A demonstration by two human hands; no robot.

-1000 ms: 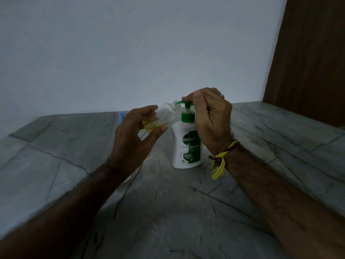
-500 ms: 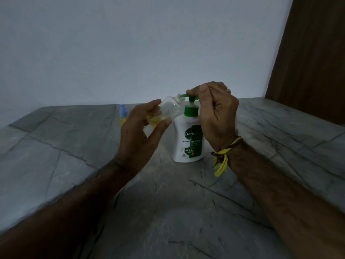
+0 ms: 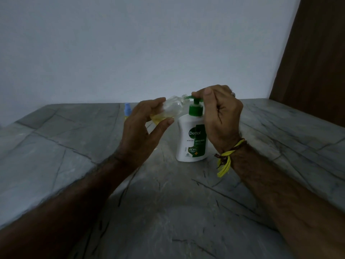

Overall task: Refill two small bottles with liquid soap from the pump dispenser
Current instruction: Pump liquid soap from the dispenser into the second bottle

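Head view, dim light. A white plastic pump dispenser (image 3: 192, 141) with a green collar and green pump head, labelled "Dettol Original", stands upright on the grey veined stone counter (image 3: 74, 146), near its middle.

Left hand (image 3: 143, 131): fingers and thumb closed around a small clear plastic bottle (image 3: 171, 110), holding it off the counter, just left of the dispenser. The bottle is tilted, neck up and to the right, with its open mouth touching or just under the green spout tip; exact contact cannot be told. A shallow layer of yellow liquid soap (image 3: 158, 119) sits in the bottle's low end, partly hidden by the thumb and fingers.

Right hand (image 3: 220, 116): curled over the green pump head, thumb and fingers on top of it, grasping it. This hand covers the right side of the pump head and part of the dispenser's right shoulder. A ring shows on one finger. A yellow and dark thread band (image 3: 226, 158) is tied around the right wrist, loose ends hanging down.

Behind the left hand, farther back on the counter, stands a second small bottle with a pale blue cap (image 3: 127, 110); yellowish contents below the cap, body mostly hidden by the left hand. It is well apart from the dispenser.

Surroundings: pale plain wall (image 3: 149, 43) behind the counter; brown wooden panel (image 3: 315, 62) at far right. Both forearms cross the near counter.
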